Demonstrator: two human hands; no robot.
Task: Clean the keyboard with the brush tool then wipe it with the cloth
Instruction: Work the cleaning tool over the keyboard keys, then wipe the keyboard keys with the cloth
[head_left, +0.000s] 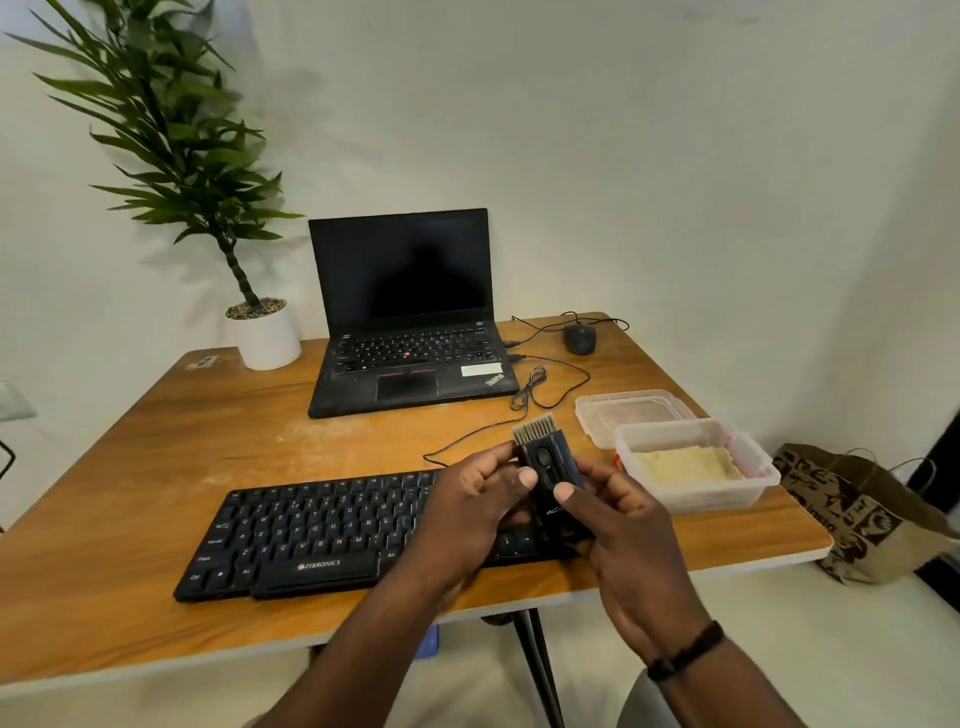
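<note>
Both hands grip the brush tool (545, 462), bristles toward 12 o'clock: left hand (467, 512), right hand (618, 519), above the Zebronics keyboard (311, 530).

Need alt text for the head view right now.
Both hands, left hand and right hand, hold the brush tool bristles-up above the black keyboard on a wooden table. An open container holding a yellowish cloth sits right.

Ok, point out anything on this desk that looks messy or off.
A pale dusty smear marks the table in front of the laptop, whose palm rest looks dusty too. The mouse cable lies in a loose tangle beside it.
</note>
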